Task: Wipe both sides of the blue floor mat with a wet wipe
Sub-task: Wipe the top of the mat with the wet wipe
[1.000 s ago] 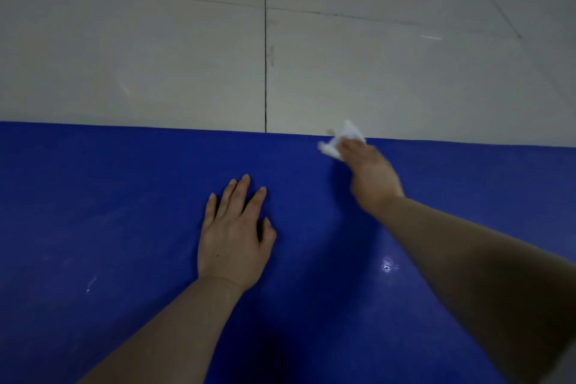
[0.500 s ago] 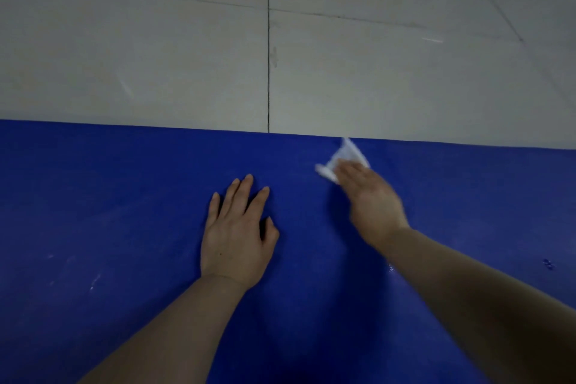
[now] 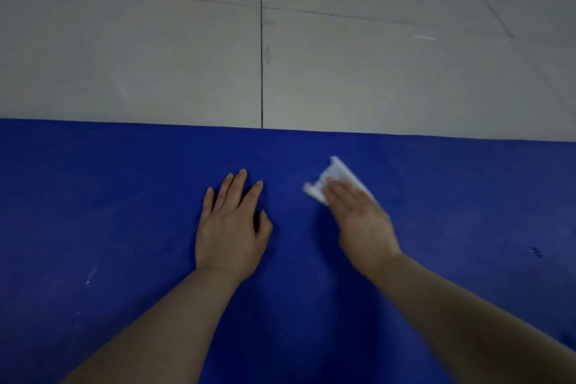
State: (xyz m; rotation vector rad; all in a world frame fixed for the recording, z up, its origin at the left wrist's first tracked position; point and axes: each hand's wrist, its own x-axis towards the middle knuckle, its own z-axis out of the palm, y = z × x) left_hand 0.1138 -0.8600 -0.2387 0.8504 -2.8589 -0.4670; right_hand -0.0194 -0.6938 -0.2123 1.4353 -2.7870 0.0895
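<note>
Pale glossy floor tiles (image 3: 374,72) fill the far half of my view, and the blue floor mat (image 3: 124,212) lies flat on them, spreading across the whole near half from left to right.

Nearest me, my two forearms reach forward over the mat. My left hand (image 3: 232,227) lies flat on it, fingers straight and lightly spread — a brace, by the look of it. My right hand (image 3: 358,218) sits just beside it, fingers extended and pressing the white wet wipe (image 3: 338,179) down onto the mat; the wipe pokes out past the fingertips and is blurred.

I judge the mat thin, light and pliable, with a smooth skin that may go slick where it is wet, so the flat palm seems needed to stop it creeping on the polished tile. The wipe is limp and will bunch unless kept under the fingers. To turn the mat over, I would take it by the far edge (image 3: 405,135), which runs straight and exposed just beyond the wipe.

Beyond that edge the tile lies open, crossed by a dark grout line (image 3: 261,40) — room for flipping. A dark object at the top right is too blurred to name.
</note>
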